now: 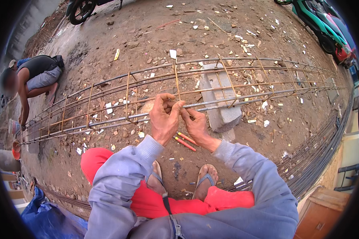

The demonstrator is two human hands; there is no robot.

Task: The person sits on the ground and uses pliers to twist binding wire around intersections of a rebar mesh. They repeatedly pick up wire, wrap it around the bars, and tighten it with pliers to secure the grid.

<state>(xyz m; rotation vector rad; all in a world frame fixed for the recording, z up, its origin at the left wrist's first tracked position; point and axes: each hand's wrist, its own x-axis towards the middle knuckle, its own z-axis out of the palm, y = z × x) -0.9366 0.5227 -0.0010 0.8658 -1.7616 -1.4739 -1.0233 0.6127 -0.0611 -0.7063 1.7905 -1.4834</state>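
A long rebar cage (107,120) of steel bars and rusty square stirrups crosses in front of me. My left hand (165,119) is at its near side, thumb and fingers closed around the joint where a stirrup (176,79) meets the lower bar. Just right of it, my right hand (197,125) has thumb and index finger pinched together, close under the same bar. Whatever lies between those fingertips is too small or hidden to tell. On the dirt below my hands lies a hand tool with red-orange handles (185,144); its head is hidden.
A grey concrete block (223,116) is under the cage, and another block (33,136) stands by its left end. A person (37,71) squats there, reaching down. Long steel bars (314,149) lie at right. Motorcycles (320,25) stand beyond; a blue tarp (52,218) lies lower left.
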